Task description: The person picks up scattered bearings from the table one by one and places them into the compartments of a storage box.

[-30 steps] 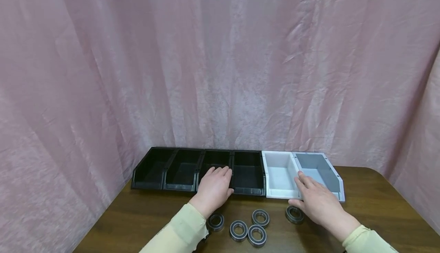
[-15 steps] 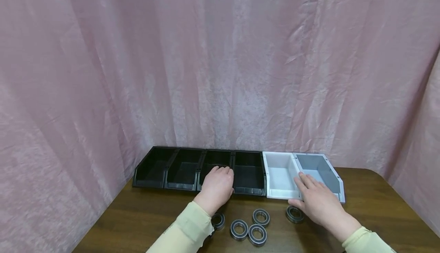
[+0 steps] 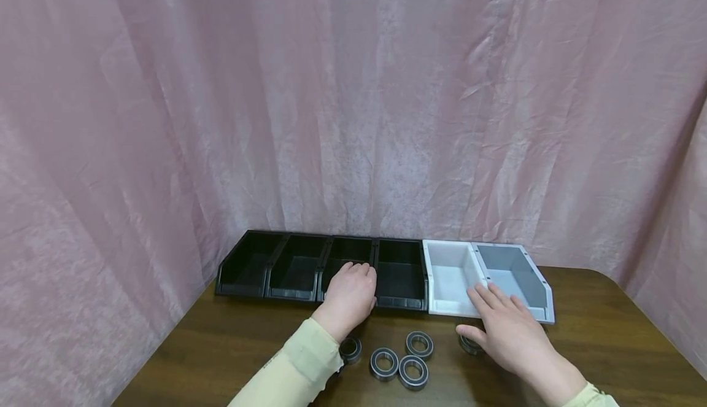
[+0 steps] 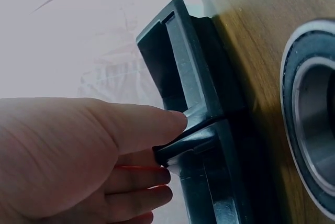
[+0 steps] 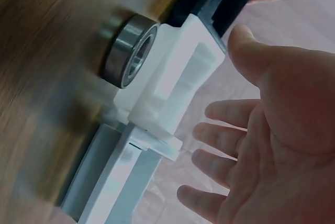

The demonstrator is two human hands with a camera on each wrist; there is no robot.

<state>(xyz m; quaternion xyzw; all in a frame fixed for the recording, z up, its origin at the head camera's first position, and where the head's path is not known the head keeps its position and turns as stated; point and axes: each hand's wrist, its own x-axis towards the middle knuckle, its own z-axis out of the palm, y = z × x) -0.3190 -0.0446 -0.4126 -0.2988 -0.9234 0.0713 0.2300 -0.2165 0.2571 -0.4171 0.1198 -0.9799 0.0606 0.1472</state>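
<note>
My left hand (image 3: 349,293) reaches over the front of the third black bin (image 3: 348,248), near its border with the fourth black bin (image 3: 401,272). In the left wrist view its thumb (image 4: 167,122) and curled fingers pinch the bins' rim where two black bins meet. My right hand (image 3: 513,336) is held open, fingers spread, over the front of the white bin (image 3: 448,272) and the grey bin (image 3: 505,266). Nothing is in its palm in the right wrist view. Below its thumb a ball bearing (image 5: 131,51) lies on the table, partly hidden in the head view.
Three more bearings lie grouped mid-table, one bearing (image 3: 413,372) at their front. Another bearing (image 3: 350,350) is partly covered by my left wrist. Two further black bins (image 3: 251,266) continue the row leftward. A pink curtain (image 3: 353,100) hangs behind the wooden table (image 3: 585,309).
My left hand's fingers have curled in over the bin's rim and the hand has shifted slightly right. My right hand has shifted slightly left, its thumb now covering more of the bearing.
</note>
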